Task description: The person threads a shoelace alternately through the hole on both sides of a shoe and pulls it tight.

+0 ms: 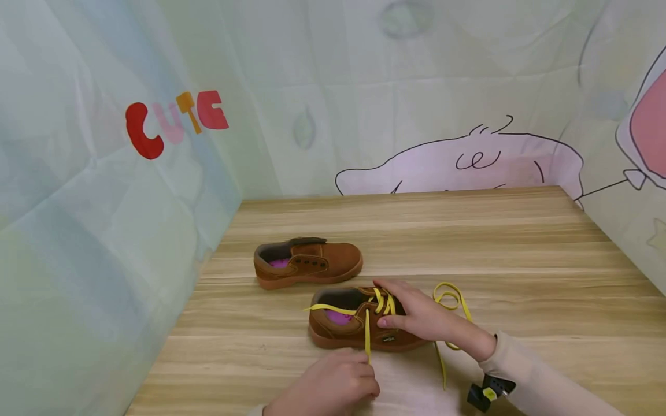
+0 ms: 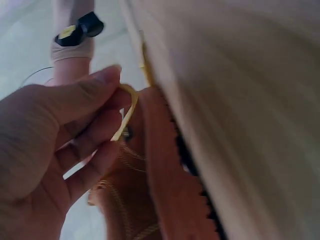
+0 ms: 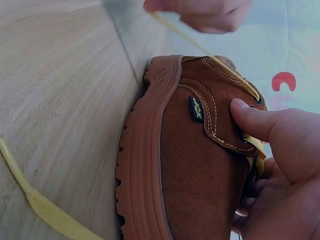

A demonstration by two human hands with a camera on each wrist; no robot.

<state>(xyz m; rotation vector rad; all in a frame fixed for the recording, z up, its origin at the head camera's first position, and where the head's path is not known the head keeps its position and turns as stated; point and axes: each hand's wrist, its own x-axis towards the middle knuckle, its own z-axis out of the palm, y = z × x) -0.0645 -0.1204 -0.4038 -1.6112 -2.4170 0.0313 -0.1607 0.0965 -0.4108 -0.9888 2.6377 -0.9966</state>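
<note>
Left hand (image 1: pixel 329 381) is right up front, thumb and fingertips pinching a yellow shoelace (image 1: pixel 367 335) that runs pretty straight toward it from the near brown suede shoe (image 1: pixel 351 336). That shoe sits upright on the near part of the bench (image 1: pixel 494 242), toe to the right, with a loose lace end (image 1: pixel 333 308) across its opening (purple insole (image 1: pixel 338 317), nice touch). Right hand (image 1: pixel 424 315) curls over it, thumb on the near side, fingers on the far side, gripping. More yellow lace (image 1: pixel 466 309) lies looped to the right; can't tell if it's the same piece. Second brown shoe (image 1: pixel 340 260) is just beyond, slightly left, also toe right.
</note>
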